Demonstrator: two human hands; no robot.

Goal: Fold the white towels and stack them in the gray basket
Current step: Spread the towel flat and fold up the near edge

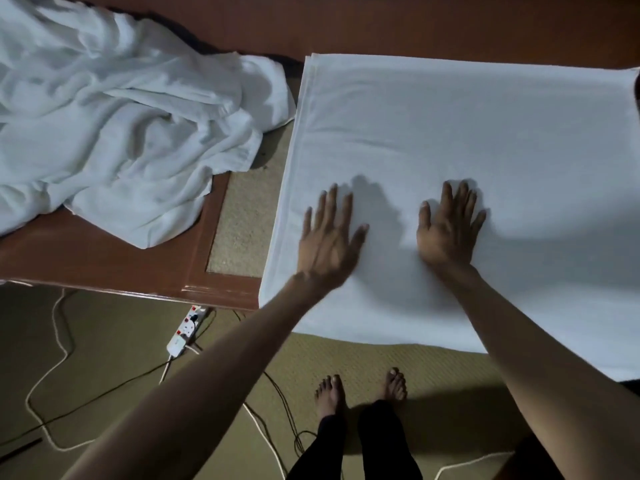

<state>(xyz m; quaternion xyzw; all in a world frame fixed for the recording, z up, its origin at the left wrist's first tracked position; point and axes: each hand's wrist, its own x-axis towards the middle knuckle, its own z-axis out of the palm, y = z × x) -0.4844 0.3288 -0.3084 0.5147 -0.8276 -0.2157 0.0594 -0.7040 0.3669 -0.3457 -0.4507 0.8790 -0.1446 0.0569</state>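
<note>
A white towel (pixel 467 140) lies spread flat on the brown table (pixel 104 258), its near edge hanging over the table's front. My left hand (pixel 327 237) and my right hand (pixel 446 230) both lie palm down on its near half, fingers straight and spread, a short gap between them. To the left, a crumpled heap of white towels (pixel 114 123) covers the table's left part. The gray basket is not in view.
A woven mat inset (pixel 242 216) shows in the tabletop between the heap and the flat towel. On the floor below lie a white power strip (pixel 185 332), black and white cables (pixel 55 341), and my bare feet (pixel 360 393).
</note>
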